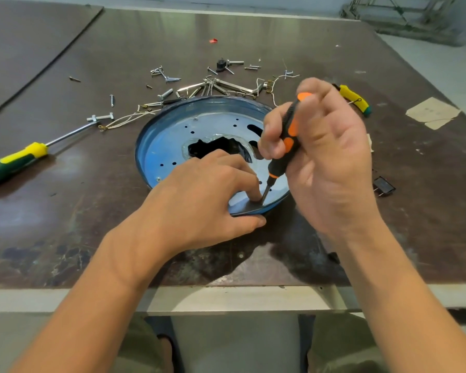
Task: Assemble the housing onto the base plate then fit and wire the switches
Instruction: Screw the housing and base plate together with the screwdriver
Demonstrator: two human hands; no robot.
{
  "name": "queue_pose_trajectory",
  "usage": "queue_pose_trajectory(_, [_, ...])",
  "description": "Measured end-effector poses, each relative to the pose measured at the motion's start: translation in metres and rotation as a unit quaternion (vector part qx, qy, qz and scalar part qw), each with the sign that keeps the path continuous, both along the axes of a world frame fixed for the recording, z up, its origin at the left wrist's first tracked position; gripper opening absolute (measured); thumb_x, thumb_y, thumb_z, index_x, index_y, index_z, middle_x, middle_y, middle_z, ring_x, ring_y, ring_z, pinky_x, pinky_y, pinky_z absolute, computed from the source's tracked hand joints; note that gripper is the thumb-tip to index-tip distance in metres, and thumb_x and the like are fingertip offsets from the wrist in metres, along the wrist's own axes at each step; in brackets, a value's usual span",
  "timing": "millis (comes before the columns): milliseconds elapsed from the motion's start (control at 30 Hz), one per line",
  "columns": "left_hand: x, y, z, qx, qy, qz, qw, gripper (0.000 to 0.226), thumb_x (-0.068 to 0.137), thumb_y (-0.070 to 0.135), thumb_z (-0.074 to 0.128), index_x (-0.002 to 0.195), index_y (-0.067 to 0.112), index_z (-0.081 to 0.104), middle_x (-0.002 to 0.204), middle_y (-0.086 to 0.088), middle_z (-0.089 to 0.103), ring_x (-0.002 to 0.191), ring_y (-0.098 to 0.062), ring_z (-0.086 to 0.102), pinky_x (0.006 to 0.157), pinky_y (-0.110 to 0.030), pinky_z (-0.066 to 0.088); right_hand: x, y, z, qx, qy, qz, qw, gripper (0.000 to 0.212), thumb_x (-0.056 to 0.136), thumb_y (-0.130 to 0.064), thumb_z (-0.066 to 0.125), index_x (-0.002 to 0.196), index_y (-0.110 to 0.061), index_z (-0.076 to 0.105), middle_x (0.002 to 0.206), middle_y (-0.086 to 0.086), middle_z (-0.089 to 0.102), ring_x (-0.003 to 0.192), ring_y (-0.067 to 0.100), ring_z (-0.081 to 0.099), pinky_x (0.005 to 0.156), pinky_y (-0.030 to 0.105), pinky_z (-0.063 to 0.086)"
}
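Gripping orange-and-black screwdriver (288, 133) in curled right hand (326, 146), near upright, tip down on base plate (172, 141) inside blue housing (226, 103), at near rim. Pinching that rim with left hand (202, 195), thumb outside, index fingertip (256, 196) just left of tip. Cannot see screw. Probably fastening plate to housing; keep long axis plumb over hole

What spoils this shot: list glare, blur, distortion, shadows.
Head view: pale glare streaks the far tabletop and the blue housing; the wide lens bows the table edges; the right hand on the orange-black screwdriver is slightly blurred; a dark shadow lies beneath the right wrist.
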State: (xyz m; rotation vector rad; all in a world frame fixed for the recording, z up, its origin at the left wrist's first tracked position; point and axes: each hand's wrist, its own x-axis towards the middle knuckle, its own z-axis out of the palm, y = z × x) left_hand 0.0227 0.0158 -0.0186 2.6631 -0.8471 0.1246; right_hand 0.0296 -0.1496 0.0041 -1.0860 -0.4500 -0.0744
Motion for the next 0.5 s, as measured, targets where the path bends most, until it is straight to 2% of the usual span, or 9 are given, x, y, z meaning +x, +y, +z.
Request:
queue_pose_trajectory(33, [-0.0001, -0.0002, -0.0001, -0.001, 0.000, 0.000, 1.000, 0.036, 0.076, 0.069, 0.055, 0.096, 0.042, 0.066, 0.115, 0.022, 0.058, 0.112, -0.005, 0.049, 0.083, -0.039, 0.051, 0.0010, -0.0009, 0.0005, 0.011, 0.016, 0.013, 1.000, 0.027, 0.102, -0.032, 0.046, 0.113, -0.007, 0.052, 0.078, 0.010, 0.061, 0.064, 0.019, 0.051, 0.068, 0.032, 0.045])
queue_pose_trajectory(100, [0.0002, 0.0000, -0.0001, -0.003, -0.003, 0.000, 1.000, 0.035, 0.076, 0.068, 0.055, 0.096, 0.042, 0.066, 0.113, 0.022, 0.058, 0.111, -0.004, 0.048, 0.082, -0.037, 0.050, 0.0012, -0.0036, -0.0001, 0.004, 0.021, 0.026, 0.999, 0.036, 0.106, -0.028, 0.034, 0.120, -0.002, 0.055, 0.083, 0.011, 0.062, 0.070, 0.020, 0.052, 0.071, 0.032, 0.045])
queue_pose_trajectory(200, [0.0006, 0.0008, -0.0007, -0.004, -0.006, 0.000, 1.000, 0.035, 0.077, 0.068, 0.057, 0.097, 0.041, 0.067, 0.110, 0.023, 0.057, 0.108, -0.003, 0.048, 0.078, -0.032, 0.048, -0.0014, -0.0005, -0.0010, -0.035, -0.017, 0.004, 0.999, 0.022, 0.092, -0.024, 0.059, 0.104, -0.005, 0.059, 0.088, 0.007, 0.065, 0.077, 0.020, 0.059, 0.070, 0.035, 0.047])
queue_pose_trajectory(300, [0.0003, 0.0009, -0.0006, -0.003, -0.006, -0.003, 1.000, 0.035, 0.078, 0.069, 0.056, 0.097, 0.042, 0.067, 0.113, 0.023, 0.058, 0.110, -0.003, 0.048, 0.080, -0.034, 0.050, -0.0028, 0.0015, -0.0017, -0.024, -0.039, -0.023, 0.999, 0.026, 0.081, -0.024, 0.071, 0.096, -0.012, 0.054, 0.085, 0.005, 0.067, 0.070, 0.021, 0.059, 0.069, 0.037, 0.047])
queue_pose_trajectory(367, [0.0002, 0.0008, -0.0007, -0.002, -0.007, -0.001, 1.000, 0.034, 0.077, 0.069, 0.057, 0.095, 0.042, 0.067, 0.113, 0.022, 0.058, 0.111, -0.004, 0.049, 0.079, -0.035, 0.050, -0.0024, 0.0005, -0.0014, 0.002, -0.019, 0.005, 1.000, 0.024, 0.090, -0.028, 0.062, 0.102, -0.010, 0.052, 0.082, 0.005, 0.065, 0.067, 0.018, 0.054, 0.068, 0.035, 0.044])
queue_pose_trajectory(400, [0.0003, 0.0009, -0.0006, -0.003, -0.009, 0.000, 1.000, 0.033, 0.077, 0.068, 0.057, 0.095, 0.042, 0.067, 0.113, 0.022, 0.058, 0.111, -0.004, 0.049, 0.079, -0.035, 0.050, -0.0023, -0.0007, -0.0013, 0.015, -0.001, 0.026, 1.000, 0.024, 0.099, -0.029, 0.051, 0.108, -0.008, 0.053, 0.083, 0.007, 0.064, 0.068, 0.019, 0.053, 0.069, 0.033, 0.044])
queue_pose_trajectory(467, [0.0003, 0.0009, -0.0007, -0.005, -0.010, 0.001, 1.000, 0.033, 0.077, 0.068, 0.057, 0.094, 0.041, 0.067, 0.112, 0.022, 0.058, 0.111, -0.004, 0.049, 0.079, -0.035, 0.049, -0.0012, -0.0042, -0.0021, 0.021, 0.029, 0.035, 0.999, 0.034, 0.107, -0.022, 0.030, 0.118, -0.003, 0.056, 0.088, 0.009, 0.063, 0.075, 0.020, 0.053, 0.073, 0.031, 0.046])
queue_pose_trajectory(500, [0.0003, 0.0008, -0.0007, -0.005, -0.009, 0.001, 1.000, 0.034, 0.077, 0.068, 0.057, 0.094, 0.041, 0.067, 0.111, 0.022, 0.058, 0.110, -0.004, 0.049, 0.079, -0.034, 0.049, -0.0010, -0.0056, -0.0031, 0.014, 0.029, 0.033, 0.999, 0.036, 0.108, -0.018, 0.027, 0.118, -0.001, 0.057, 0.091, 0.009, 0.064, 0.079, 0.020, 0.055, 0.075, 0.030, 0.047])
